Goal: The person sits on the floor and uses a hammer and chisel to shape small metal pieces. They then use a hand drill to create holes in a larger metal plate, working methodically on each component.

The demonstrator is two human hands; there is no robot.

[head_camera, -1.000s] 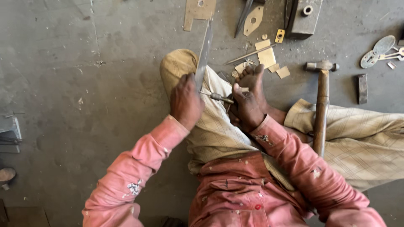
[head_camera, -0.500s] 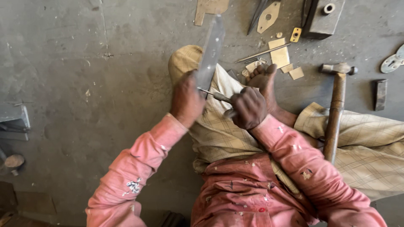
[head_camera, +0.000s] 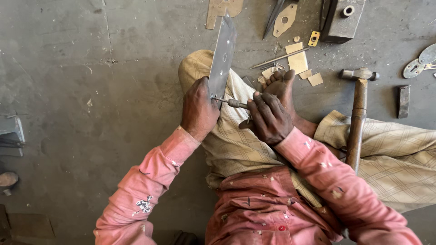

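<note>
Metal strip (head_camera: 221, 56) gripped by left hand (head_camera: 199, 109); right hand (head_camera: 269, 119) fingers clench screwdriver (head_camera: 231, 102) against it.

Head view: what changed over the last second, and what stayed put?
The metal strip now stands clearly along the knee, gripped by the left hand. The right hand keeps its thin tool at the strip's lower end. Hammer and brass pieces lie unmoved.

hidden: tool tip (head_camera: 217, 99) behind left hand (head_camera: 199, 109) | cut off: brass plate (head_camera: 222, 8) (top edge), grey block (head_camera: 10, 131) at left
</note>
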